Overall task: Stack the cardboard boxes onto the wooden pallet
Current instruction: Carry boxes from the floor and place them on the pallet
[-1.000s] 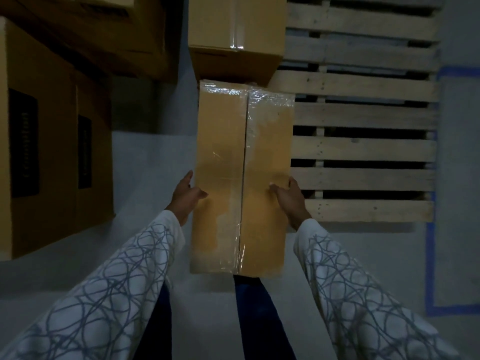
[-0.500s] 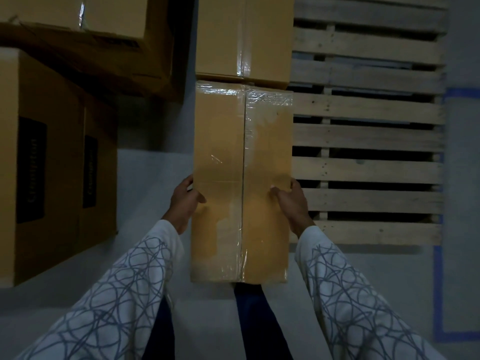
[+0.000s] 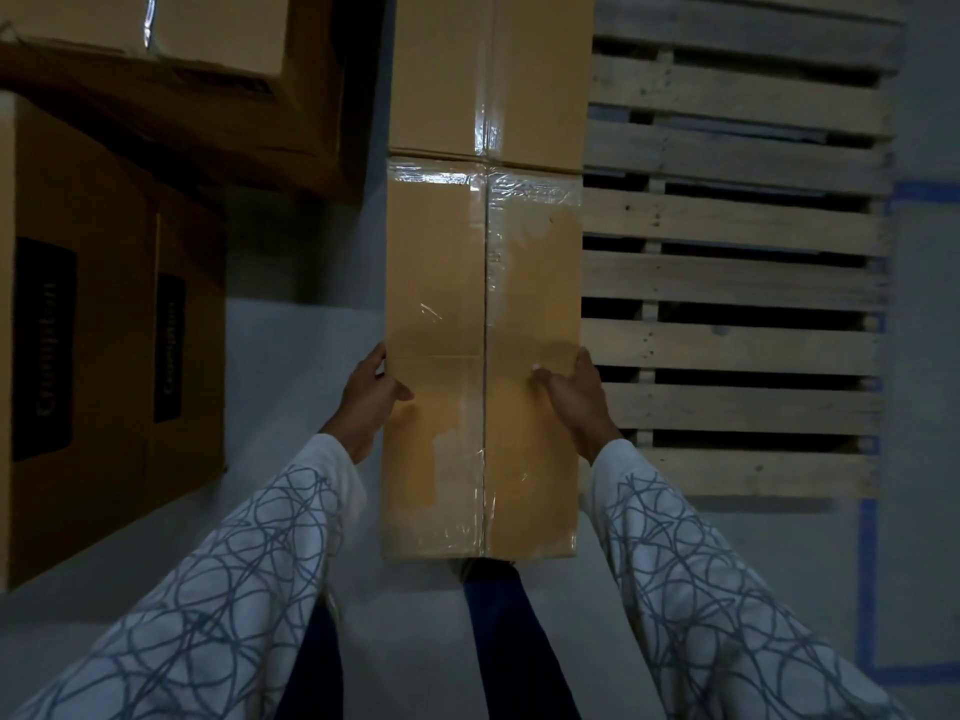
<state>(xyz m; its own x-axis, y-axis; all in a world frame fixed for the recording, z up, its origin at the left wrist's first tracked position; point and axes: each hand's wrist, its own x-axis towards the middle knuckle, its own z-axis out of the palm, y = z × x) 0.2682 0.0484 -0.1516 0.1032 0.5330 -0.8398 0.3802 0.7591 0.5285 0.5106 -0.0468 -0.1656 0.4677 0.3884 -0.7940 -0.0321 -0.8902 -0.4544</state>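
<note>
A long cardboard box (image 3: 483,314), sealed with clear tape along its middle seam, is being held between both hands, lying lengthwise away from the person. It is being gripped by the left hand (image 3: 366,402) at its left long side and by the right hand (image 3: 579,402) at its right long side. Each thumb is being laid on the top face, while the remaining fingers are being curled round the edges, mostly out of sight. The far end of the box is being seen either touching or just short of the near edge of a second box (image 3: 488,70), which is sitting at the left edge of the wooden pallet (image 3: 727,345); which of the two cannot be told. The held box is being seen over the pallet's left edge, and whether it is resting on the slats cannot be told. Larger printed cartons (image 3: 78,330) are being seen stacked on the grey floor (image 3: 291,407) to the left, and blue tape (image 3: 866,589) is being seen marking the floor right of the pallet
</note>
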